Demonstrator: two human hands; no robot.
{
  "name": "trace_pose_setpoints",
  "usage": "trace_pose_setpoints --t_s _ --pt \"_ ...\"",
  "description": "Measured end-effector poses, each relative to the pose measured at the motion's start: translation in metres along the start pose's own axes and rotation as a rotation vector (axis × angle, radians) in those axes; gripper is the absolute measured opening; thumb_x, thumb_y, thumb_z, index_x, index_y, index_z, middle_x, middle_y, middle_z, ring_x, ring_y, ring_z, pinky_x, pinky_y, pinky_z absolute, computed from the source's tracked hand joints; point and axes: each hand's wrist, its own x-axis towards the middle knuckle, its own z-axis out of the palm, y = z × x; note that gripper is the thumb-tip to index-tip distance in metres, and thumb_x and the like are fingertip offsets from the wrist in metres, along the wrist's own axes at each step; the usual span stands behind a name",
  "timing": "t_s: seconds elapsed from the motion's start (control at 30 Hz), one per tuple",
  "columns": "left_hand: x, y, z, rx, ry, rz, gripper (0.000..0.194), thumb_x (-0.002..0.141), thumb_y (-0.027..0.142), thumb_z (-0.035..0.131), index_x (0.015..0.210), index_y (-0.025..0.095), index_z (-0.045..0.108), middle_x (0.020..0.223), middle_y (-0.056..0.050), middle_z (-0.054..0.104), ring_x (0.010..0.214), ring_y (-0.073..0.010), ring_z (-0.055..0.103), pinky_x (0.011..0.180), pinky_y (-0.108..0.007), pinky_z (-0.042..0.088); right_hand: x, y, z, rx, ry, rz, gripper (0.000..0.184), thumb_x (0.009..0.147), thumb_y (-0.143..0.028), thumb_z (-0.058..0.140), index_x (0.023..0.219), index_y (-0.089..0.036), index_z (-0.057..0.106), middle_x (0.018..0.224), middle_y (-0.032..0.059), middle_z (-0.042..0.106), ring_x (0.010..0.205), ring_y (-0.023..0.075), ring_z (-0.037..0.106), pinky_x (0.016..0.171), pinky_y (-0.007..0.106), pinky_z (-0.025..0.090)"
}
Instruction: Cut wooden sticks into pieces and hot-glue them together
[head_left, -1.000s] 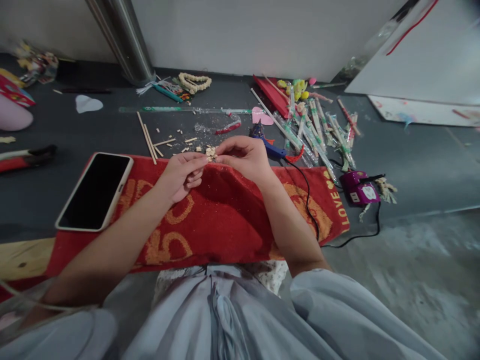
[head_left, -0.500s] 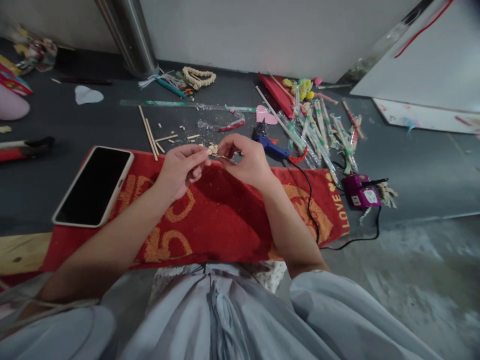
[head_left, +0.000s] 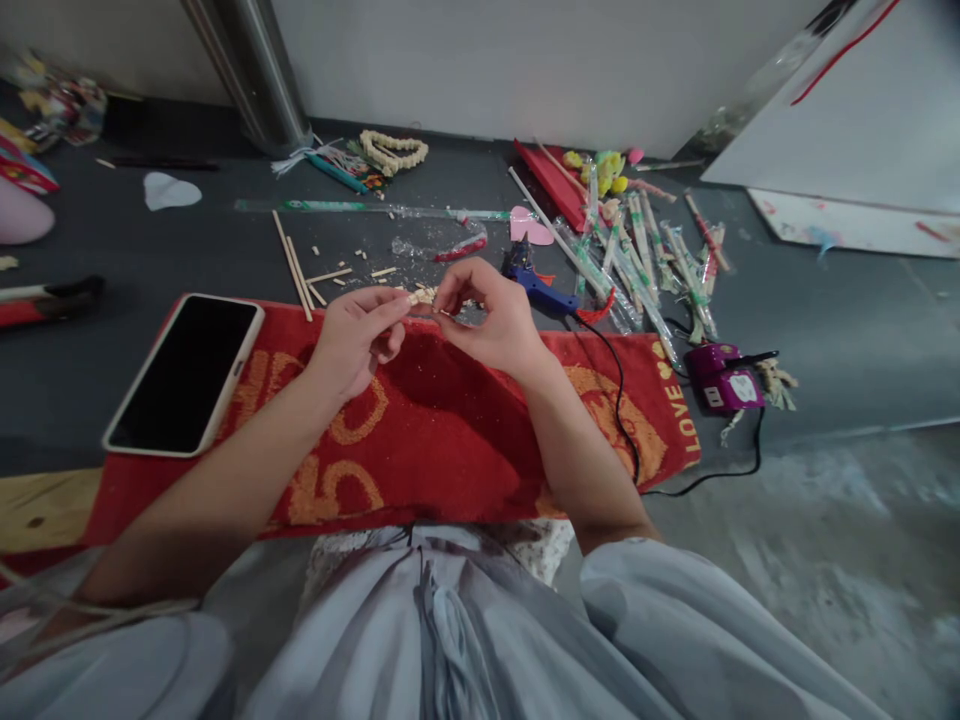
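Observation:
My left hand is closed in a pinch above the far edge of a red towel. A small pale piece seems to sit at its fingertips, though its exact shape is too small to make out. Close beside it, my right hand curls with thumb and forefinger pressed together over something tiny and hidden. Behind the fingertips lie pale crumb-like wooden bits, partly covered by the hands. Just right of my right hand rests a blue glue gun, its black cord running over the towel.
A phone lies on the towel's left side. Thin wooden sticks and a heart-shaped ring of pale pieces are farther back. Plastic-wrapped sticks are heaped at right, near a purple box. Red-handled pliers lie far left.
My left hand has drawn slightly left, widening the gap between the two sets of fingertips. My right hand stays nearly in place, still pinched. The view has shifted a little.

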Motion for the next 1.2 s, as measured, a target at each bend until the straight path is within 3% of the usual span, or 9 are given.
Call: trace_pose_setpoints --t_s 0.3,0.7,0.87,1.2 --pt "0.0021 -0.0027 -0.0009 -0.074 -0.038 0.016 0.014 0.066 0.023 0.076 0.069 0.018 0.062 0.046 0.006 0.051 0.034 -0.0041 0.039 0.031 -0.017 0.02 -0.0003 0.0031 0.0011 0.075 0.028 -0.12 0.011 0.083 -0.015 0.055 0.092 -0.02 0.052 0.084 -0.0008 0.061 0.074 0.0094 0.059 0.072 0.026 0.052" --pt "0.0001 -0.0022 -0.001 -0.086 -0.053 -0.016 0.015 0.063 0.02 0.075 0.07 0.017 0.062 0.043 0.007 0.049 0.033 -0.0041 0.039 0.032 -0.016 0.023 0.0001 0.003 -0.0011 0.103 0.009 -0.123 0.015 0.08 -0.014 0.056 0.094 -0.02 0.055 0.086 0.0007 0.062 0.076 0.0113 0.059 0.072 0.029 0.054" --pt "-0.0013 -0.0008 0.0004 -0.105 -0.042 -0.015 0.013 0.064 0.019 0.073 0.069 0.017 0.062 0.053 0.004 0.058 0.034 -0.0029 0.038 0.032 -0.016 0.023 -0.0005 0.0057 -0.0012 0.089 0.012 -0.164 0.018 0.078 -0.012 0.056 0.094 -0.019 0.058 0.085 0.0001 0.063 0.075 0.0107 0.06 0.07 0.027 0.053" --pt "-0.0013 -0.0037 0.0003 -0.068 -0.062 -0.02 0.013 0.062 0.019 0.077 0.069 0.017 0.066 0.054 0.004 0.058 0.035 -0.003 0.04 0.032 -0.017 0.024 -0.0006 0.0045 0.0025 0.177 0.066 -0.143 0.013 0.088 -0.029 0.061 0.095 -0.021 0.054 0.086 -0.0009 0.063 0.074 0.0092 0.061 0.073 0.027 0.055"
